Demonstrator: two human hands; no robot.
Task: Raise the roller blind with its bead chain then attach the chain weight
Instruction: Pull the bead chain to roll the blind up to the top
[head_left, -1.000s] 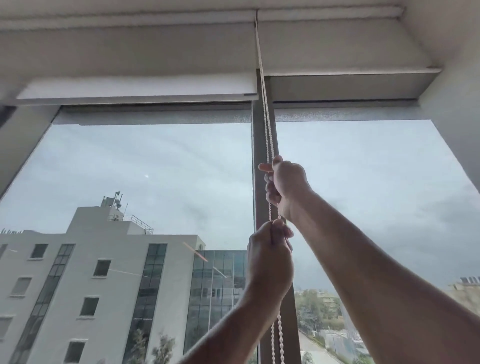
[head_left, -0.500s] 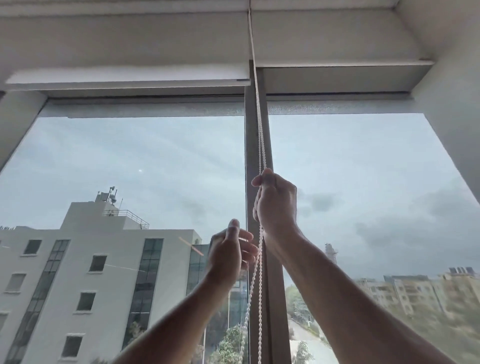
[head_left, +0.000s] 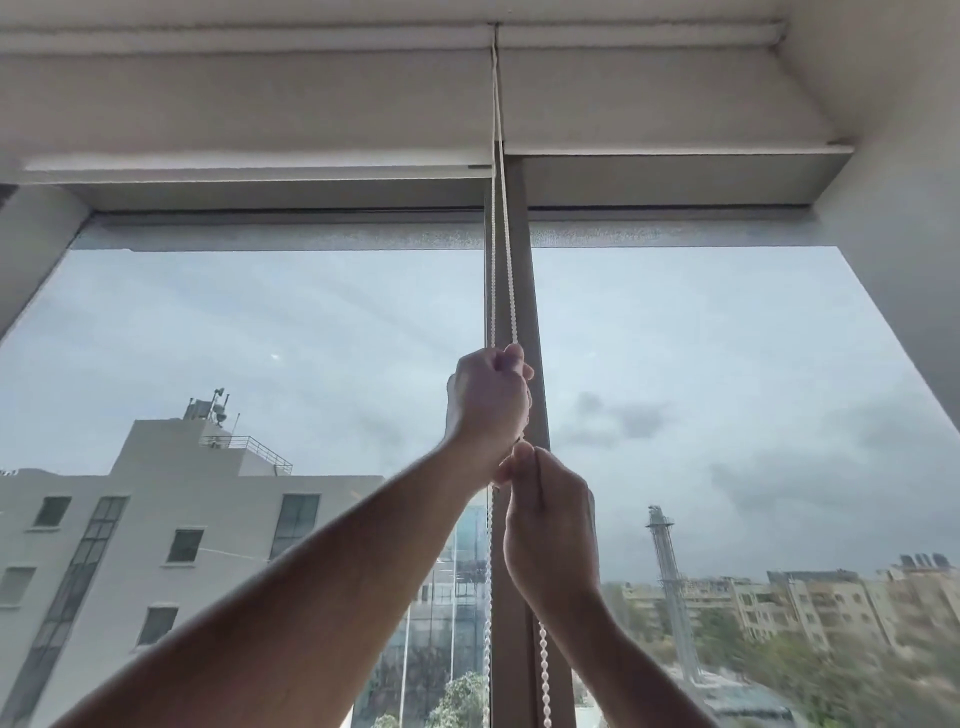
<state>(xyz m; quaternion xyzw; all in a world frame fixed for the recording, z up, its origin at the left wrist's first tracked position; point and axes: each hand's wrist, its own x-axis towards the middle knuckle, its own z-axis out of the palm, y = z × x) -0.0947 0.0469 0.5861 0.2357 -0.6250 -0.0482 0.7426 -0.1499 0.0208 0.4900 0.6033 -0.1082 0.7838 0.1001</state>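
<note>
A white bead chain hangs in two strands from the blind's top roller, running down in front of the window's centre post. My left hand is closed around the chain, the higher of the two hands. Just below it, my right hand pinches the chain too, and loose beads trail beneath it. The left roller blind is rolled up near the top, its bottom bar above the glass. No chain weight is visible.
A second blind covers the top of the right pane. Grey wall reveals flank the window on the left and right. Outside are a white building and a cloudy sky.
My left hand, lower and open half a second ago, has risen and closed on the chain above my right hand. My right hand has come down along the chain. The view has tilted.
</note>
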